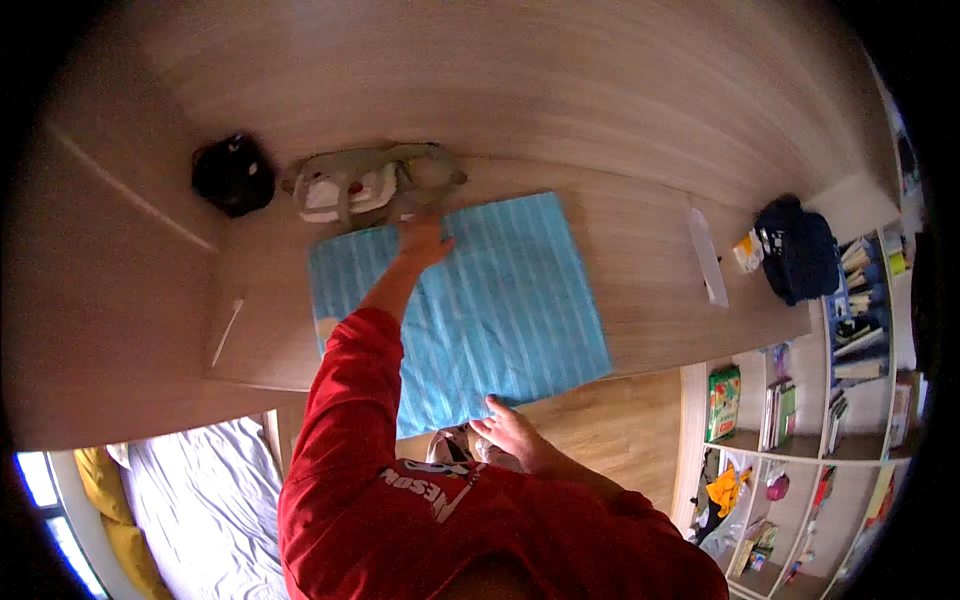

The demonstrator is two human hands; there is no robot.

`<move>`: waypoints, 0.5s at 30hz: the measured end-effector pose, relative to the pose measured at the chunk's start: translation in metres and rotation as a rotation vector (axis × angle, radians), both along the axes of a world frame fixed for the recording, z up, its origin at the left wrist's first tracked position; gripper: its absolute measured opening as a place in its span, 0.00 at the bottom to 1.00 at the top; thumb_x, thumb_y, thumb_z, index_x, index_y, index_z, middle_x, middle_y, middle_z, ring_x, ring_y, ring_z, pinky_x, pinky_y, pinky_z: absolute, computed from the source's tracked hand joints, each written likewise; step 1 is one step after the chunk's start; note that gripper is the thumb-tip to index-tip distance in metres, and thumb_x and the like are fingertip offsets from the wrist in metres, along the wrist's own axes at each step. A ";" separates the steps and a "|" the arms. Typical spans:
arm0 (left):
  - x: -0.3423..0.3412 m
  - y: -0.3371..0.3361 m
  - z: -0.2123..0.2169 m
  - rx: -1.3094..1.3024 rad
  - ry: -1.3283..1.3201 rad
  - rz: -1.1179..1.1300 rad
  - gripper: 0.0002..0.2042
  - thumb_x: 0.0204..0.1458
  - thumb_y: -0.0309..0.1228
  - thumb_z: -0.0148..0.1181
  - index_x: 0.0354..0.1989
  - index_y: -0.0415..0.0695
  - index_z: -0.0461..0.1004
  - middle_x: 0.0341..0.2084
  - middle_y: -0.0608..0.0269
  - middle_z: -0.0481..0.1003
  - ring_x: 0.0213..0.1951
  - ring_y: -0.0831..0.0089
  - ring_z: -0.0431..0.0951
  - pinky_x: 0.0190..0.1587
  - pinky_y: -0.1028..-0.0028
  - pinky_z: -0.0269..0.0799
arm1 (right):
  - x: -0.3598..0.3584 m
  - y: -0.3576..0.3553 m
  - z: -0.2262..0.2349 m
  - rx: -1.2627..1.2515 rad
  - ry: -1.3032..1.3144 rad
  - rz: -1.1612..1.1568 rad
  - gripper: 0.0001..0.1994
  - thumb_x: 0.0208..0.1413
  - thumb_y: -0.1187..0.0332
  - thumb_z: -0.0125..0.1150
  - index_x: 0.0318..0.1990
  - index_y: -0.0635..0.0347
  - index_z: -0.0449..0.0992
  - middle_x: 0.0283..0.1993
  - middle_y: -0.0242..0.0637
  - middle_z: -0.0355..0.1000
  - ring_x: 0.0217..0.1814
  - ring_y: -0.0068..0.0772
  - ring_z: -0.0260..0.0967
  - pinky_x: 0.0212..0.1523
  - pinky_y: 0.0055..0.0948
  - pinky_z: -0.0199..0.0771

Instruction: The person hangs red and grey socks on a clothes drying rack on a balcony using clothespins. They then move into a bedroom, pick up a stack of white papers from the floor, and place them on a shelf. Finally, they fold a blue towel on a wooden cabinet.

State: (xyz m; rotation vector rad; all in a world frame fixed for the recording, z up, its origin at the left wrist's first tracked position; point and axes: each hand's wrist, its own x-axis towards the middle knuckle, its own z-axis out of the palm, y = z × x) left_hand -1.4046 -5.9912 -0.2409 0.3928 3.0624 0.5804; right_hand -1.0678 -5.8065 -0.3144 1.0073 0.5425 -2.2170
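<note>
A blue striped cloth [500,300] lies spread flat on a wooden desk [640,290]. My left hand [423,240] reaches to the cloth's far edge, its palm down and its fingers touching a beige open bag [375,182] with white items inside. My right hand [510,430] rests at the cloth's near edge with the fingers spread, holding nothing. Both arms wear red sleeves.
A black round object [233,175] sits at the far left of the desk. A dark blue bag [797,247], a white paper strip [705,255] and a small packet lie at the right. Bookshelves [800,420] stand at the right, a bed [200,500] at lower left.
</note>
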 end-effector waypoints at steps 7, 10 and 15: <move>0.009 -0.036 0.013 0.158 -0.457 -0.212 0.45 0.30 0.51 0.67 0.59 0.43 0.57 0.52 0.49 0.64 0.55 0.55 0.62 0.54 0.63 0.59 | 0.044 0.063 -0.023 0.602 0.553 0.204 0.21 0.52 0.66 0.56 0.52 0.60 0.60 0.53 0.40 0.61 0.56 0.37 0.58 0.55 0.38 0.57; 0.056 -0.054 0.021 0.292 -0.423 -0.129 0.45 0.31 0.50 0.68 0.59 0.42 0.56 0.53 0.52 0.64 0.53 0.59 0.65 0.51 0.65 0.62 | 0.050 0.085 -0.007 0.178 0.116 -0.082 0.17 0.47 0.72 0.60 0.46 0.63 0.69 0.44 0.45 0.70 0.47 0.35 0.67 0.51 0.32 0.64; 0.114 -0.070 0.096 0.975 -0.707 0.205 0.32 0.42 0.41 0.63 0.54 0.38 0.60 0.43 0.60 0.70 0.42 0.69 0.70 0.44 0.71 0.66 | 0.008 0.127 0.121 0.876 0.563 0.282 0.15 0.47 0.68 0.61 0.43 0.62 0.72 0.41 0.33 0.71 0.43 0.28 0.66 0.47 0.30 0.64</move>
